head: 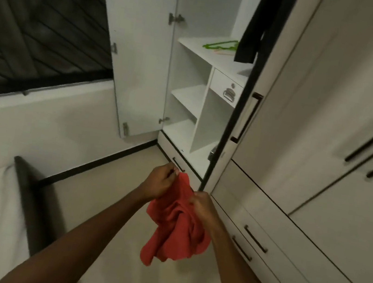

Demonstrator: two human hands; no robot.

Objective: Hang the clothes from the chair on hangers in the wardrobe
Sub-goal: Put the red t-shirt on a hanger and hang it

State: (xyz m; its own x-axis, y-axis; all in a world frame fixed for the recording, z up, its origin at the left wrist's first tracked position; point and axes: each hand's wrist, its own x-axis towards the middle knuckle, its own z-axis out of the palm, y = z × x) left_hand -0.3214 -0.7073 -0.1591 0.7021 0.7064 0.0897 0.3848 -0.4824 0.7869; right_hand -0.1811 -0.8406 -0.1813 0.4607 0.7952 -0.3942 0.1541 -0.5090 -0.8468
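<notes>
Bunching in front of the open wardrobe (pixel 186 107), the red shirt (pixel 177 225) hangs limp from both hands: left grip (pixel 162 181) and right grip (pixel 202 207) pinch its top edge. Light, floppy cloth; best held at the shoulders. A green hanger (pixel 220 44) waits on the shelf (pixel 215 58) beyond.

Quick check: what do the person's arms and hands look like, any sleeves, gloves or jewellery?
Both forearms are bare as far as the frame shows: no sleeves in view. The left hand and right hand wear no gloves; no watch, bracelet or ring shows, though the picture is somewhat blurred.
</notes>
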